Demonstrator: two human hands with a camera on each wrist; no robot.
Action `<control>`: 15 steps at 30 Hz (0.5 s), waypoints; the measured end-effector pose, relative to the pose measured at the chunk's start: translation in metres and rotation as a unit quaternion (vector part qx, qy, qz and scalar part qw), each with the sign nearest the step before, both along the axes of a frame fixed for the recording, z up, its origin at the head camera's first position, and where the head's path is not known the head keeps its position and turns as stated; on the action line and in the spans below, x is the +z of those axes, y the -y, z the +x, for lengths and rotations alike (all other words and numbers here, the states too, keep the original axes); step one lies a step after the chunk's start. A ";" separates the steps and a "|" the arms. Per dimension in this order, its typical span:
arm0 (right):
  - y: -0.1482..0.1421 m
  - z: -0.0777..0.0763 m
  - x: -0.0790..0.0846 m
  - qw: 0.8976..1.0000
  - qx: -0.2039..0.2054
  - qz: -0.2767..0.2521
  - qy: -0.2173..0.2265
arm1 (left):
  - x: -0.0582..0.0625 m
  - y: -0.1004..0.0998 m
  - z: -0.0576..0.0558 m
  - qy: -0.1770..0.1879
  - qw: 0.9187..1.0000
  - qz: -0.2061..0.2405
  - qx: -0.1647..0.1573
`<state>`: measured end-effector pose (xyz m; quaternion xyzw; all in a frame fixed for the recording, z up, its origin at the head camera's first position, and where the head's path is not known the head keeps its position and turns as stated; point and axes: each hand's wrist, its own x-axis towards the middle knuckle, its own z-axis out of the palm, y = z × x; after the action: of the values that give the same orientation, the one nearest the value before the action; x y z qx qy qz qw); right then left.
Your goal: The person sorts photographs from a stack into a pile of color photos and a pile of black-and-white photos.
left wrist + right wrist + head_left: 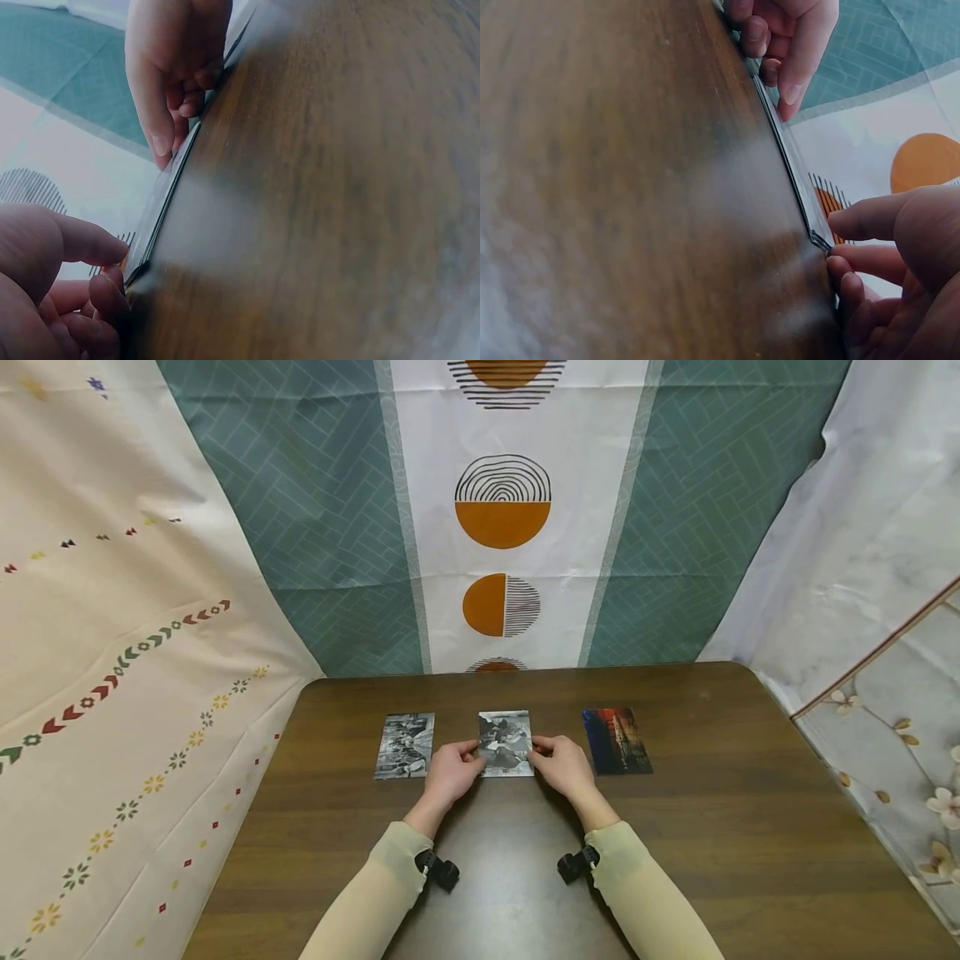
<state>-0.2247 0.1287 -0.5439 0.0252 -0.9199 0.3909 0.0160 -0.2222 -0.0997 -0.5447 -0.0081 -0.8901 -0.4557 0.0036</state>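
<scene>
A black-and-white photo card (505,737) lies at the middle of the table, between my two hands. My left hand (452,774) grips its left edge with thumb and fingers. From the other side, my right hand (564,767) holds the right edge in the same way. Seen edge-on in the left wrist view, the photo card (163,206) lies low against the tabletop, and thin layered lines show along its near side. The right wrist view shows the fingers (870,217) of my right hand bent at a corner of the card.
Another black-and-white photo card (406,745) lies just left of my left hand. To the right is a colour photo card (618,742) in red and dark blue, slightly turned. The brown wooden table (712,827) ends at a patterned cloth (510,443) behind. Black wrist cameras (438,870) sit on both sleeves.
</scene>
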 end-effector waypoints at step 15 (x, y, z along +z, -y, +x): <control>-0.001 -0.001 0.001 1.000 0.005 0.002 0.007 | 0.002 0.000 0.001 0.006 1.000 0.008 -0.003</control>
<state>-0.2253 0.1293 -0.5431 0.0269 -0.9206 0.3895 0.0080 -0.2213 -0.0993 -0.5431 -0.0079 -0.8864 -0.4628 -0.0032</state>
